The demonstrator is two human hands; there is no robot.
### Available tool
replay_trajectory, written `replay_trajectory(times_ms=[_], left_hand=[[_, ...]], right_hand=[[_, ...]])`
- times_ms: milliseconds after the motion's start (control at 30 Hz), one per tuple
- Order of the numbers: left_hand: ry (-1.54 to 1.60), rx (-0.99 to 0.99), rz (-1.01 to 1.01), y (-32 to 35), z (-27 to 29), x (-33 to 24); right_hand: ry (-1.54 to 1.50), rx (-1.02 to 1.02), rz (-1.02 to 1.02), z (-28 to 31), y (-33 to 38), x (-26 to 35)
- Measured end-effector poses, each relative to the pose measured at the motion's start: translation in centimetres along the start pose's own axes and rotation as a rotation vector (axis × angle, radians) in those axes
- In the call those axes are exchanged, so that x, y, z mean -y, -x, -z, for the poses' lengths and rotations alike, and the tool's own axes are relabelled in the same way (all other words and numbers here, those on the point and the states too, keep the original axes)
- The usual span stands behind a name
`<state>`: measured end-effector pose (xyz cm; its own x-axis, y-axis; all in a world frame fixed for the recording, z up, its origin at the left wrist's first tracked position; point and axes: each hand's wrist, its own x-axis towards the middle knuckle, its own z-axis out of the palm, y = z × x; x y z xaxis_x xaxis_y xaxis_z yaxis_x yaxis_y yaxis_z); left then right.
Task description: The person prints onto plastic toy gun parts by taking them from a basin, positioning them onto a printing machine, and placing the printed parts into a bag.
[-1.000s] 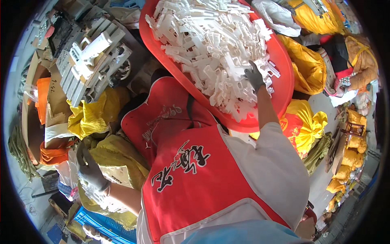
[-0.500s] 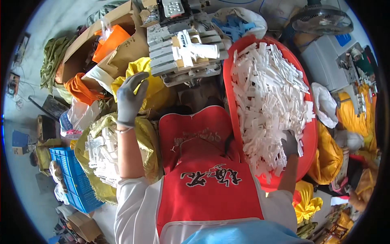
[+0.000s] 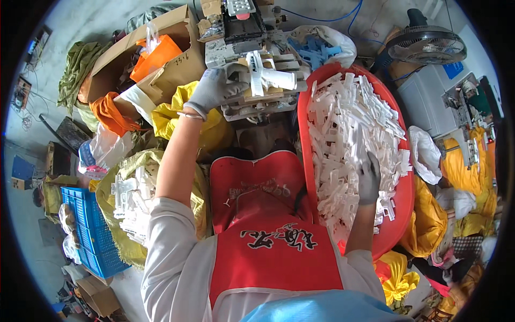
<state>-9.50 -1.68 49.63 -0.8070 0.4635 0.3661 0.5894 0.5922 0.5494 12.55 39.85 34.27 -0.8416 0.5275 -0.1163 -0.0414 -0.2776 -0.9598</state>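
Observation:
On the machine's slatted bed, a white pistol-shaped plastic part lies over a tan block. My left hand, in a grey glove, is just left of this part with fingers bent and apart; nothing shows in its grip. Whether the fingertips touch the part I cannot tell. To the right, a red tub is heaped with similar white plastic parts. Over the heap is my gloved right hand, its fingers closed around a blurred white plastic part.
A woven sack of white parts sits at my left, beside a blue crate. Farther off are a cardboard box, a yellow bag and a bag of blue parts. A fan stands at far right.
My left hand has moved right and away from me, from above the yellow bag to the machine bed. My right hand has shifted left and slightly farther away over the heap.

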Motion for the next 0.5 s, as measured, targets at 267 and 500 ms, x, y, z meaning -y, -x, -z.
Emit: replay_trajectory(times_ms=[267,500], left_hand=[[-0.059,-0.238,0.081,4.3,3.1,-1.1],[0.027,-0.495,0.383,17.8,7.5,0.4]], right_hand=[[0.027,0.543,0.217,-17.5,-6.5,5.9],[0.524,0.91,0.308,-26.6,-8.9,6.1]])
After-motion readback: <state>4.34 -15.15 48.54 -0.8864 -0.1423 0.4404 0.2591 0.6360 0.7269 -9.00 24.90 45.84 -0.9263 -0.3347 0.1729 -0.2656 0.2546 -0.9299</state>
